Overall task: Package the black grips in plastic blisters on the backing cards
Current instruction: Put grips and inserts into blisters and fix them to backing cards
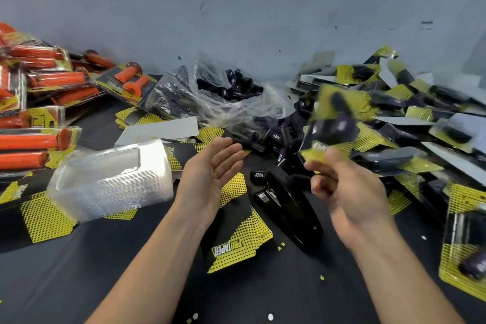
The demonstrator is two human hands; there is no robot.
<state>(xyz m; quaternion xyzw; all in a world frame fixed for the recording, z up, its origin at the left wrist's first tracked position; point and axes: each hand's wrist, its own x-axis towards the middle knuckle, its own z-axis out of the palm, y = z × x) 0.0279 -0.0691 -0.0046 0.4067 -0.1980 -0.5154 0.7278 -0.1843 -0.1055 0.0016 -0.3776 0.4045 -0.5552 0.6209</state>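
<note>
My right hand (349, 200) pinches the lower edge of a finished pack (332, 123), a black grip under a blister on a yellow-and-black card, blurred by motion and raised over the table. My left hand (210, 168) hovers palm up with straight fingers, holding nothing. A stack of clear plastic blisters (110, 179) stands to its left. Under and in front of my wrists lies a bare backing card (236, 234). Loose black grips (273, 139) spill from a clear plastic bag (236, 92) at the back.
A black stapler (286, 205) lies between my hands. A heap of finished black packs (420, 126) fills the right side, with one more pack (468, 244) at the right edge. Packed orange grips (44, 76) pile up at the left. A grey wall stands behind.
</note>
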